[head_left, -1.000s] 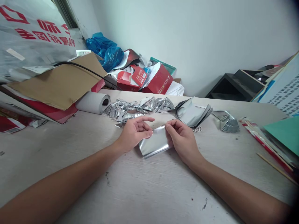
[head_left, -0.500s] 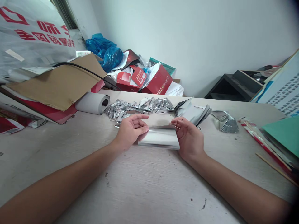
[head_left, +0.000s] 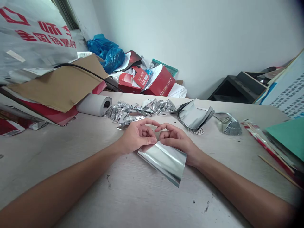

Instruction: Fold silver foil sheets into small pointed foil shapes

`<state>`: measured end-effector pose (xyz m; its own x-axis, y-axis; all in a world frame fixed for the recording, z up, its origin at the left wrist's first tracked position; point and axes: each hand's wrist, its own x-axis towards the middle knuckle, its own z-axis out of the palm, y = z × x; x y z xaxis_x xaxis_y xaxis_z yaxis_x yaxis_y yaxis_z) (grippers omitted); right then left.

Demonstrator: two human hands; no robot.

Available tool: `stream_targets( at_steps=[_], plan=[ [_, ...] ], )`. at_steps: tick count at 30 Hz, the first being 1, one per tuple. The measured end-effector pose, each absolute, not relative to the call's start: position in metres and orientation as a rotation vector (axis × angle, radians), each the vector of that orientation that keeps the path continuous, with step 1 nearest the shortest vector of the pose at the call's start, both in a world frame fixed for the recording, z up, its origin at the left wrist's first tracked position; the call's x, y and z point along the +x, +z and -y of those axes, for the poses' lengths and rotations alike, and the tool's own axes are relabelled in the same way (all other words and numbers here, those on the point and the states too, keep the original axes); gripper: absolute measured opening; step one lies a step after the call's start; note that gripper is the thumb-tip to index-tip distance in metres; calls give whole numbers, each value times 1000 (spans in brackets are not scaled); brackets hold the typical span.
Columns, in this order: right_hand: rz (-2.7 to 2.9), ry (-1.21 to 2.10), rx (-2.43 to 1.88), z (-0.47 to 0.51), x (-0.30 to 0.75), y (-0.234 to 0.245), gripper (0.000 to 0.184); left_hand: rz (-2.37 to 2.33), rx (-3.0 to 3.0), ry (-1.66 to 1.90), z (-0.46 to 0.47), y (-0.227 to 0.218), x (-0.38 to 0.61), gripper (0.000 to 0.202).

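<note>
A shiny silver foil sheet (head_left: 166,160) is held above the table, tilted with its near right corner hanging lowest. My left hand (head_left: 140,136) pinches its far left edge between thumb and fingers. Close beside it, my right hand (head_left: 177,141) is closed on the same far edge, the fingertips of both hands almost meeting. Beyond my hands lie folded silver foil pieces (head_left: 135,110), some pleated into fans. A stack of curled foil sheets (head_left: 196,115) rests behind my right hand, and another pleated foil fan (head_left: 231,125) lies farther right.
A white roll (head_left: 91,105) lies at the back left beside stacked cardboard (head_left: 61,85). Red boxes (head_left: 161,82) and a blue plastic bag (head_left: 106,52) are piled against the wall. On the right are a green folder (head_left: 288,136), a thin wooden stick (head_left: 280,171) and a dark shelf (head_left: 230,87).
My right hand has moved left, close to my left hand. The foil sheet has turned, its right end swinging toward me. More of the curled foil stack shows now.
</note>
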<state>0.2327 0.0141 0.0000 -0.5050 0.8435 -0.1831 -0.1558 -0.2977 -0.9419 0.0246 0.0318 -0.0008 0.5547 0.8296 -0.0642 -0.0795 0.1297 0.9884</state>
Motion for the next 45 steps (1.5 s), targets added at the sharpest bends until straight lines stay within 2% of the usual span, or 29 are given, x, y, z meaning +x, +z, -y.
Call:
stream_targets(
  at_steps=[4, 11, 17, 22, 30, 33, 37, 45],
  plan=[
    [1291, 1855, -938, -17, 234, 0, 40, -762, 1283, 755, -31, -3, 27, 52],
    [1184, 1519, -1007, -14, 229, -8, 36, -825, 1208, 918, -39, -10, 26, 59],
    [1223, 1292, -1069, -8, 226, -9, 32, -865, 1210, 1002, -38, -14, 29, 55],
    [1295, 1380, -1075, -5, 226, -9, 36, -908, 1207, 995, -35, -12, 30, 50],
    [1270, 1397, -1024, -7, 226, -12, 40, -846, 1313, 897, -34, -9, 27, 51],
    [1250, 1415, -974, -8, 226, -13, 35, -816, 1362, 869, -35, -9, 26, 47],
    [1272, 1474, -920, -9, 229, -14, 19, -775, 1350, 853, -36, -9, 24, 46],
    [1301, 1668, -858, -9, 232, -14, 16, -727, 1312, 746, -38, -7, 19, 51]
  ],
)
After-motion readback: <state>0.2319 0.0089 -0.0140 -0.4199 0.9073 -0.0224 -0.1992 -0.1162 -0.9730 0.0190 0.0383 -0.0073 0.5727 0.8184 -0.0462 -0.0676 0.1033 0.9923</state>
